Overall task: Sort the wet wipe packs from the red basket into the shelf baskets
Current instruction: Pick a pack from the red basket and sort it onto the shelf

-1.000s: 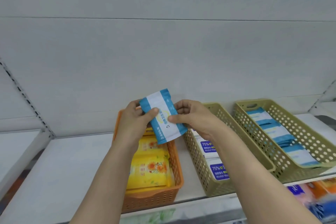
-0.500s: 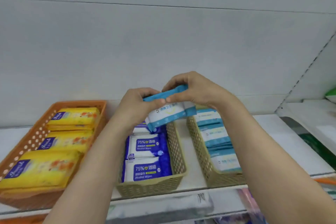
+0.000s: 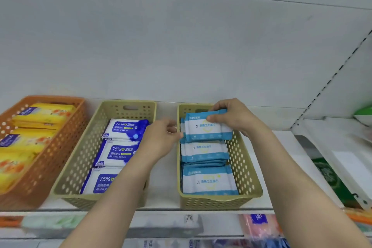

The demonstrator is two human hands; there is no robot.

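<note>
Right hand [image 3: 235, 121]: we grip the light-blue pack [image 3: 208, 127] by its far edge, at the back of the right basket [image 3: 247, 169].
Left hand [image 3: 161, 139]: fingers curled at the pack's left end; whether they touch it, we cannot tell.

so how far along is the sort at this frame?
Done: yellow packs fill the orange basket, alcohol wipes the middle basket, light-blue packs the right basket. In hand: the right hand grips one light-blue pack at the back of the right basket; the left hand is at its left end. Left: release it. The red basket is out of view, so the remainder is unknown.
</note>
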